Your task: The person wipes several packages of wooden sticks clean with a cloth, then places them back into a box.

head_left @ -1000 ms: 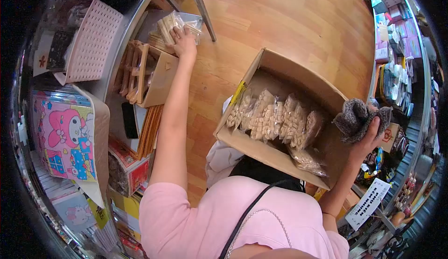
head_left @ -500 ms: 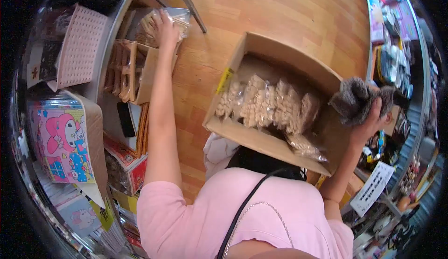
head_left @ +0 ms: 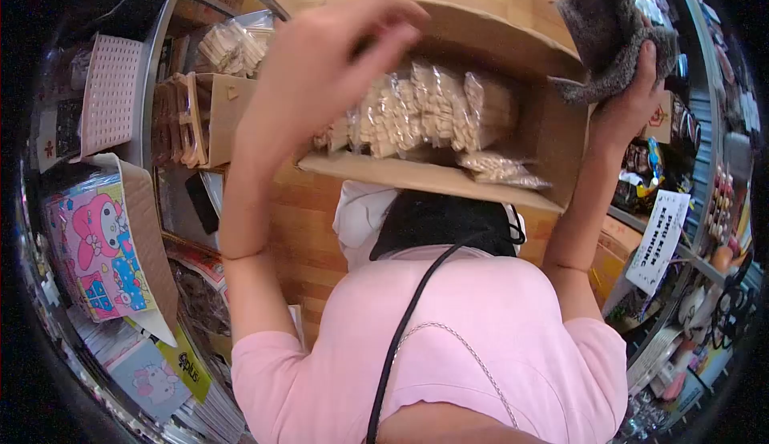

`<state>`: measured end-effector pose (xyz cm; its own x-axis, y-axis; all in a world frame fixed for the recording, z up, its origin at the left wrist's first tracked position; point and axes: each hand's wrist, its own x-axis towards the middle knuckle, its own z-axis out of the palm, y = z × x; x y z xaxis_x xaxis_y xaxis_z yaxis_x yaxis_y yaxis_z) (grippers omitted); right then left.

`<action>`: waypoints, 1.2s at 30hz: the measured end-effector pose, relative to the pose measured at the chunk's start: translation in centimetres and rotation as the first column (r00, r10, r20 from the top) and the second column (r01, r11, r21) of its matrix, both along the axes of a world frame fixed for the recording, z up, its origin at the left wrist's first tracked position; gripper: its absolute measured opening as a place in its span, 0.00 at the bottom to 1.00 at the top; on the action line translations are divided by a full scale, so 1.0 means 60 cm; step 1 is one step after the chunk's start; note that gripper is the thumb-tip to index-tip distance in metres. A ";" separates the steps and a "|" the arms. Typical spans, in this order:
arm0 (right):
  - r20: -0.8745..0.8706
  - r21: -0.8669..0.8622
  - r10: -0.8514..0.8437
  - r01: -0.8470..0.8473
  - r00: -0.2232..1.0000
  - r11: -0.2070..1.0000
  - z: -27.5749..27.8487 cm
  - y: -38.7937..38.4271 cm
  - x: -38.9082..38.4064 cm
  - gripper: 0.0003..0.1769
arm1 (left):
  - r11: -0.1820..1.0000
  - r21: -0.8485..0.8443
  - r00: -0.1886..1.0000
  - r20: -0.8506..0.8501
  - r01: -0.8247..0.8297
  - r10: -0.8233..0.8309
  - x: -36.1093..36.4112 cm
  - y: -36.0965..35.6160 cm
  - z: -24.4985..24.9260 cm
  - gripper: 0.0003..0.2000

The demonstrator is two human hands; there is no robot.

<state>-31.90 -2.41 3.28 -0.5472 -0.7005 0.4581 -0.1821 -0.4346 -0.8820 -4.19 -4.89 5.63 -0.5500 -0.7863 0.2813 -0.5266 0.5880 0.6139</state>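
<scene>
My left hand (head_left: 340,56) is in the air over the left side of an open cardboard box (head_left: 432,173). It is somewhat blurred, with thumb and curled fingers apart and nothing visible between them. Inside the box, several clear plastic bags of small pale wooden pieces (head_left: 436,108) stand in a row. One more clear bag (head_left: 501,168) lies flat near the front wall. Beyond the box's right end, my right hand (head_left: 637,96) grips a grey fuzzy cloth (head_left: 605,36), which hangs over the box's back right corner.
On the left shelf, clear bags of wooden sticks (head_left: 232,48) lie behind a small carton (head_left: 224,116). A pink perforated basket (head_left: 112,96) and a box with a cartoon print (head_left: 100,252) are nearer the edge. Crowded shelves with a white sign (head_left: 658,240) line the right.
My left hand has left the bags of wooden sticks on the left shelf and come right, over the box. My right hand and the cloth sit higher in view; the view itself has shifted.
</scene>
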 end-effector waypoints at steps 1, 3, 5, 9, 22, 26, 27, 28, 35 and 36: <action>0.001 -0.001 -0.010 0.010 1.000 1.000 0.000 0.010 -0.009 0.20 | 1.000 -0.001 1.000 0.001 0.010 -0.010 -0.024 0.006 -0.004 0.10; 0.144 0.031 -0.030 0.026 0.989 0.999 -0.003 0.029 -0.029 0.23 | 0.951 -0.163 0.942 0.256 0.262 -0.215 -0.069 0.003 -0.025 0.13; 0.201 0.014 -0.045 0.043 0.979 0.999 -0.008 0.050 -0.041 0.24 | 0.943 -0.143 0.894 0.385 0.301 -0.227 -0.114 -0.002 -0.048 0.15; 0.122 -0.034 -0.036 0.040 0.992 0.999 -0.006 0.094 -0.052 0.24 | 0.951 -0.011 0.636 0.746 0.310 -0.199 -0.190 0.003 -0.089 0.20; 0.227 -0.094 -0.053 0.076 0.973 0.993 -0.003 0.143 -0.089 0.21 | 0.973 0.152 0.912 0.347 0.174 -0.217 -0.176 -0.005 -0.103 0.17; 0.222 -0.053 -0.075 0.089 0.972 0.995 0.005 0.149 -0.089 0.25 | 0.904 0.424 0.997 0.025 0.051 -0.068 -0.109 0.004 -0.017 0.17; 0.216 -0.056 -0.077 0.091 0.973 0.994 0.005 0.148 -0.089 0.25 | 0.907 0.419 0.997 0.027 0.050 -0.067 -0.091 0.014 -0.001 0.17; 0.210 -0.058 -0.077 0.091 0.975 0.994 0.005 0.147 -0.089 0.25 | 0.912 0.407 0.983 -0.180 0.047 0.029 -0.074 0.023 0.012 0.16; 0.227 -0.019 -0.014 0.018 0.974 1.000 0.006 0.132 -0.063 0.25 | 0.790 0.608 0.592 -0.667 0.083 0.452 -0.015 0.073 0.009 0.17; 0.238 -0.030 -0.011 0.018 0.971 0.999 0.006 0.130 -0.057 0.24 | 0.775 0.624 0.530 -0.691 0.096 0.491 -0.012 0.076 0.005 0.17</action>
<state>-35.32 5.40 3.64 -0.6530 -0.6789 0.3358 0.0244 -0.4620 -0.8865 -4.88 -0.33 5.93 -0.1304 -0.9914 -0.0083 0.2949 -0.0468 0.9544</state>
